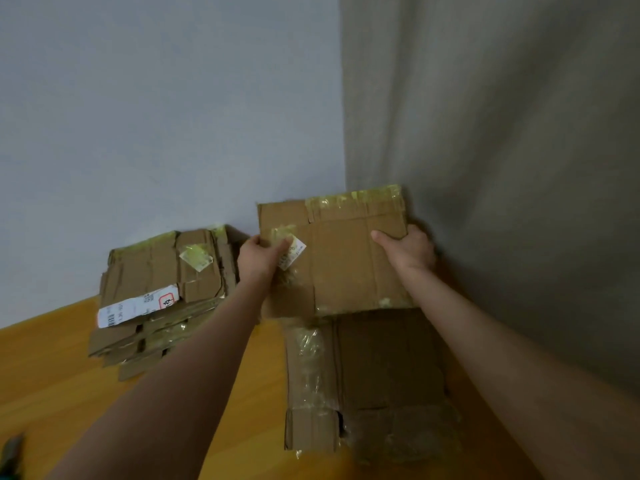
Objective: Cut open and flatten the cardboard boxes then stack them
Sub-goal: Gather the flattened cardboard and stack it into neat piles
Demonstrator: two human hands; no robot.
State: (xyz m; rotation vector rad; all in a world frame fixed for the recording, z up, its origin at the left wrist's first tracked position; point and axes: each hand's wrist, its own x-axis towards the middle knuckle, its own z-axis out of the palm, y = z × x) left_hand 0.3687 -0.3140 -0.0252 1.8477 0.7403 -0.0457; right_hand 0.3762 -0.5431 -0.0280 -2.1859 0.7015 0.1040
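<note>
I hold a flattened cardboard box [346, 258] up in front of me, near the room's corner. It is brown with yellowish tape along its top edge and a small white label. My left hand [265, 254] grips its left edge by the label. My right hand [407, 249] grips its right edge, thumb on the front face. Below it, another flattened box [367, 375] with clear tape lies on the floor. To the left, a stack of flattened boxes [159, 299] with a white shipping label on top leans by the wall.
The wooden floor [62, 382] runs under both piles. A pale wall [156, 116] stands behind, and a grey curtain [502, 150] hangs on the right, close to the held box. A dark blurred object [12, 452] shows at the bottom left corner.
</note>
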